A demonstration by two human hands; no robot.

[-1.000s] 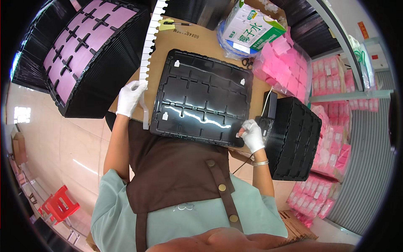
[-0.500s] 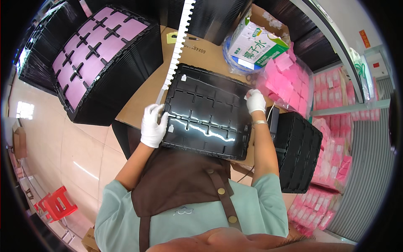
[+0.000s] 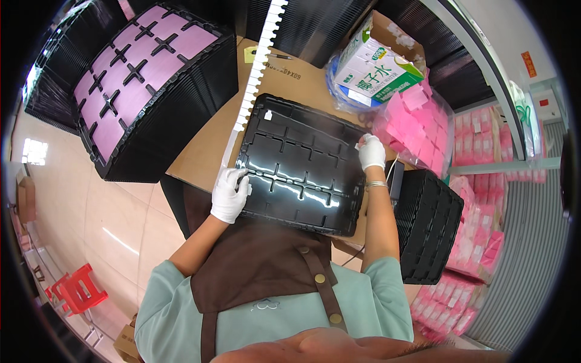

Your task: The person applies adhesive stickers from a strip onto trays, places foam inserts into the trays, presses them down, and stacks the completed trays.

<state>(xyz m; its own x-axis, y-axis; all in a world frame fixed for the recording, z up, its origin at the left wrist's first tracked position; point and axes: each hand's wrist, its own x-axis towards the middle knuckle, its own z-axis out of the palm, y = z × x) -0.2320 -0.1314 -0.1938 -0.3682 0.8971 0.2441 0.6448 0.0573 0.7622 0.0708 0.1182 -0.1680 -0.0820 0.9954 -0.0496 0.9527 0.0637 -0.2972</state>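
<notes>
A black plastic tray (image 3: 302,163) with raised cross-shaped ribs lies in front of me, shiny with reflected light. Both my hands wear white gloves. At its left edge is my left hand (image 3: 230,195), fingers curled in, with a small white tag (image 3: 249,189) showing beside the thumb. My right hand (image 3: 370,151) is pinched at the tray's right edge; a tiny white tag seems to be at its fingertips, partly hidden. Another white tag (image 3: 268,115) sits near the tray's far left corner. A long white strip with a notched edge (image 3: 257,69) runs past the tray's left side.
Cardboard (image 3: 203,142) covers the table. At the back right stand a carton (image 3: 378,69) and a clear bag of pink pieces (image 3: 417,121). Black tray stacks rise at left (image 3: 169,121) and right (image 3: 426,227). A pen (image 3: 279,57) lies at the back. A red stool (image 3: 82,290) stands on the floor.
My left hand has moved slightly right and nearer me, its fingers curling in over the tag at the tray's near left. The right hand stays at the right edge, pinched.
</notes>
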